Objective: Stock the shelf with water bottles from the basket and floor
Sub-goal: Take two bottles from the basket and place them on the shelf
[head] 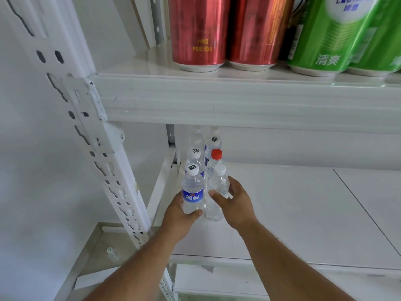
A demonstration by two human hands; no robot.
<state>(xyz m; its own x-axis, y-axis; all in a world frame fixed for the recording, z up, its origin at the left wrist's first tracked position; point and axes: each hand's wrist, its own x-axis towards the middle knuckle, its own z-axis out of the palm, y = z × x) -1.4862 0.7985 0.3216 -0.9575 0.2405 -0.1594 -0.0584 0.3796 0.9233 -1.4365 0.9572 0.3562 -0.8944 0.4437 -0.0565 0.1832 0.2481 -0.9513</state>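
Left hand grasps a blue-labelled bottle on the shelf; right hand has its fingers curled round a clear bottle beside it

Bright, even light; wide-angle bending at edges; soft glare on cans.

White lower shelf seen, seam line crossing its right part. Water bottles stood upright in two rows at its left end, beside perforated upright post: blue-label bottle frontmost, clear bottle touching it on right, red-cap bottle just behind. Upper shelf loaded with red cans and green cans.
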